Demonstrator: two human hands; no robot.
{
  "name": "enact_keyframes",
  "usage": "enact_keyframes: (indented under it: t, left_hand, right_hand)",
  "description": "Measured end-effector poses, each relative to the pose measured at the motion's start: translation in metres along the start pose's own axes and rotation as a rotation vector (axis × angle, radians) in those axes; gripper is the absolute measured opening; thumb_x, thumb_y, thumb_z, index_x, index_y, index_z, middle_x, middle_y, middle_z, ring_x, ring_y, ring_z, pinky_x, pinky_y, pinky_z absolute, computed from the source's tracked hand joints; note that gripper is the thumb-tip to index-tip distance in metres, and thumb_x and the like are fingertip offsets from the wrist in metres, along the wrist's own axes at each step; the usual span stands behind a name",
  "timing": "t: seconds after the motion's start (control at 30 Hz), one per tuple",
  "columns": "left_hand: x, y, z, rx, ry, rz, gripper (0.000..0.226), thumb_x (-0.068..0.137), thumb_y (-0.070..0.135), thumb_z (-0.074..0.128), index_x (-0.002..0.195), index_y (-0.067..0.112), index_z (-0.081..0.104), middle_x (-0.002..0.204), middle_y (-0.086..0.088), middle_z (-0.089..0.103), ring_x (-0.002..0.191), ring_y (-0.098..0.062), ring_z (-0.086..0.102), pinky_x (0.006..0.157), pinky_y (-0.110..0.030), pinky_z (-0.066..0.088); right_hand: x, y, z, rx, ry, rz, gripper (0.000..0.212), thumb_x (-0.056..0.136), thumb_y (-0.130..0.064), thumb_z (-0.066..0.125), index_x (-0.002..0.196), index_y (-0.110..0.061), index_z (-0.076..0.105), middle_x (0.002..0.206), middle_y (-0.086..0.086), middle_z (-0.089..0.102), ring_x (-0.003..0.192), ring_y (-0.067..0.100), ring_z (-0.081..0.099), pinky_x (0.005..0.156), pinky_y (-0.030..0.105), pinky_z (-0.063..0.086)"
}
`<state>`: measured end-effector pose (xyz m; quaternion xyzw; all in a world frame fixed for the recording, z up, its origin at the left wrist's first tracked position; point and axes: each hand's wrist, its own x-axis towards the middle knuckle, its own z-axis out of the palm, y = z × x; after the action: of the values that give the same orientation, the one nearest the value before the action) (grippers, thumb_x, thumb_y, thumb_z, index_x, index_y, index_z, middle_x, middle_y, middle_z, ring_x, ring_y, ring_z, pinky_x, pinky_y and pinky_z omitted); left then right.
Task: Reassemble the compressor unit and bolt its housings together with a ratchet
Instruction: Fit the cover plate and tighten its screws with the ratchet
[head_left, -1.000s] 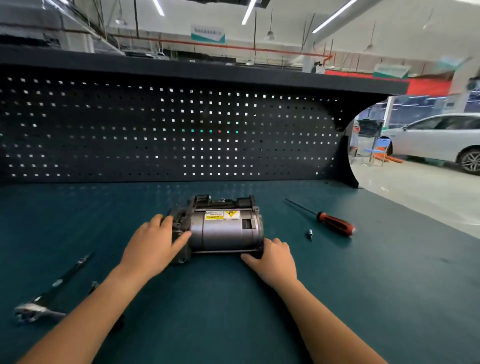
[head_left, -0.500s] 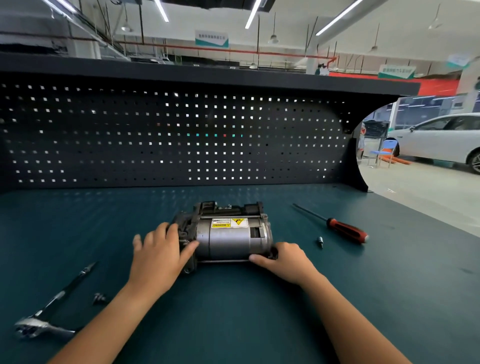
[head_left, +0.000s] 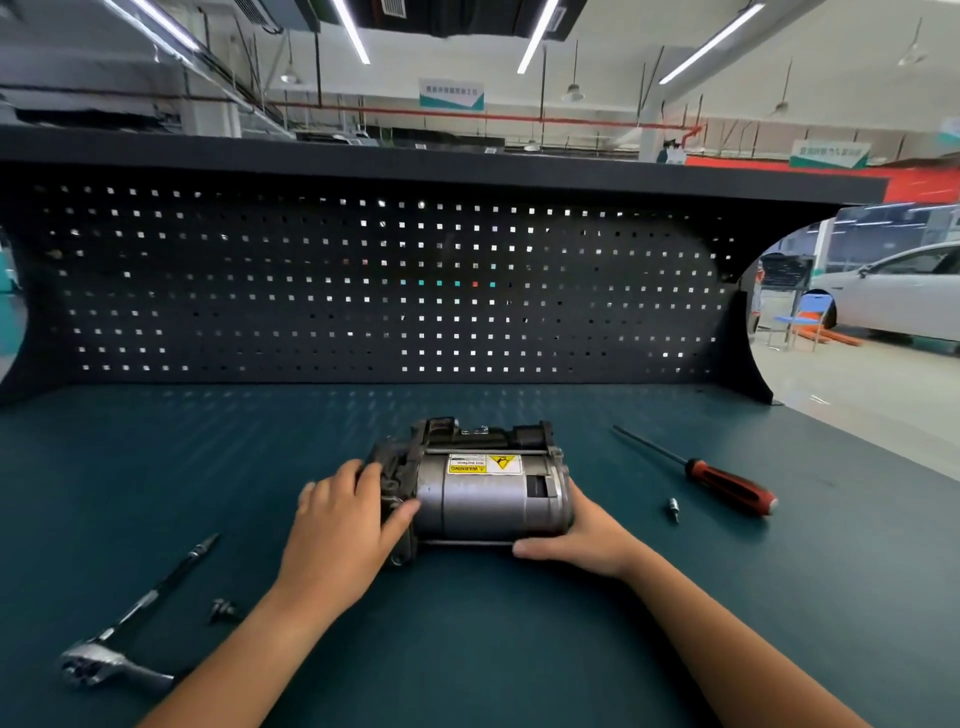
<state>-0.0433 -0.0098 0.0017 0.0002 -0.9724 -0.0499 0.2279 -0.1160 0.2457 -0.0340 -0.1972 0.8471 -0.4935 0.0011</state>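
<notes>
Head view: left grip and right grip clasp opposite ends of the compressor; ratchet lies well left of the left grip.

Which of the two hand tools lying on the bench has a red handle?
The screwdriver, lying to the right of the compressor. The ratchet on the left is bare metal from end to end.

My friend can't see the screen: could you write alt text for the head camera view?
A left hand and a right hand grip the two ends of a grey compressor unit on a green workbench. A ratchet lies to its left, a red-handled screwdriver to its right.
</notes>
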Motion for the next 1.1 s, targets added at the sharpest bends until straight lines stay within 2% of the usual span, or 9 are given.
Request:
enact_keyframes:
  t: [0.03,0.13,0.27,0.43,0.57,0.77,0.9,1.03,1.1]
  left_hand:
    - [0.001,-0.001,0.0,-0.005,-0.001,0.009,0.063,0.094,0.056,0.028,0.14,0.014,0.034,0.145,-0.003,0.037,0.129,-0.021,0.039,0.109,-0.032,0.027]
    - [0.001,-0.002,0.002,-0.054,-0.015,0.015,0.064,0.093,0.056,0.031,0.142,0.014,0.031,0.147,-0.004,0.032,0.131,-0.022,0.035,0.107,-0.029,0.027]
    - [0.001,-0.004,0.001,-0.087,-0.012,0.022,0.066,0.092,0.055,0.036,0.142,0.012,0.034,0.146,-0.005,0.033,0.131,-0.024,0.035,0.107,-0.03,0.026]
    - [0.001,-0.004,0.001,-0.08,-0.005,0.021,0.065,0.091,0.055,0.038,0.139,0.011,0.038,0.142,-0.005,0.038,0.126,-0.026,0.04,0.105,-0.031,0.028]
    - [0.001,-0.005,0.001,-0.083,0.005,0.02,0.063,0.092,0.054,0.039,0.137,0.01,0.041,0.139,-0.005,0.042,0.123,-0.026,0.042,0.102,-0.032,0.03]
    - [0.001,-0.006,0.002,-0.096,0.002,0.019,0.064,0.091,0.054,0.039,0.137,0.01,0.04,0.14,-0.006,0.041,0.124,-0.026,0.041,0.101,-0.033,0.033]
    - [0.0,-0.006,0.001,-0.095,0.01,0.032,0.063,0.091,0.054,0.039,0.136,0.01,0.043,0.137,-0.005,0.043,0.122,-0.026,0.043,0.098,-0.033,0.035]
    - [0.001,-0.009,0.001,-0.113,0.02,0.043,0.062,0.091,0.053,0.04,0.136,0.01,0.043,0.137,-0.003,0.043,0.123,-0.023,0.042,0.099,-0.032,0.035]
    - [0.002,-0.01,0.002,-0.13,0.012,0.046,0.062,0.092,0.052,0.039,0.137,0.01,0.041,0.139,-0.004,0.041,0.126,-0.023,0.039,0.101,-0.033,0.034]
  right_hand:
    - [0.002,0.001,0.0,-0.016,-0.006,-0.009,0.089,0.061,-0.028,0.088,0.13,-0.038,0.033,0.128,-0.017,0.054,0.122,0.005,0.05,0.107,0.029,0.037]
    - [0.003,0.005,-0.001,-0.086,0.077,-0.014,0.072,0.057,-0.033,0.089,0.113,-0.043,0.045,0.114,-0.025,0.058,0.112,0.002,0.055,0.087,0.007,0.039]
    - [0.001,0.003,0.002,-0.098,0.17,-0.016,0.072,0.055,-0.031,0.09,0.115,-0.029,0.051,0.113,-0.013,0.062,0.105,0.006,0.058,0.088,0.019,0.043]
    - [-0.006,-0.007,0.002,0.017,0.147,-0.04,0.053,0.064,-0.025,0.086,0.107,-0.032,0.057,0.106,-0.018,0.065,0.099,-0.002,0.061,0.08,0.006,0.044]
    - [-0.011,-0.015,0.002,0.149,0.171,0.032,0.044,0.074,-0.029,0.077,0.114,-0.026,0.059,0.108,-0.014,0.066,0.102,0.003,0.061,0.094,0.023,0.045]
    - [-0.017,-0.022,0.007,0.23,0.187,0.026,0.03,0.074,-0.027,0.077,0.1,-0.031,0.064,0.103,-0.014,0.069,0.097,0.003,0.064,0.088,0.021,0.047]
    - [-0.017,-0.024,0.007,0.335,0.218,0.028,0.032,0.072,-0.016,0.079,0.099,-0.025,0.065,0.094,-0.011,0.072,0.085,0.0,0.066,0.075,0.012,0.05]
    - [-0.017,-0.027,0.005,0.345,0.216,0.064,0.036,0.069,-0.015,0.081,0.097,-0.027,0.062,0.096,-0.005,0.071,0.089,0.007,0.066,0.081,0.02,0.051]
    - [-0.017,-0.029,-0.002,0.328,0.144,0.109,0.042,0.071,-0.013,0.08,0.105,-0.026,0.059,0.101,-0.003,0.07,0.092,0.009,0.065,0.08,0.021,0.05]
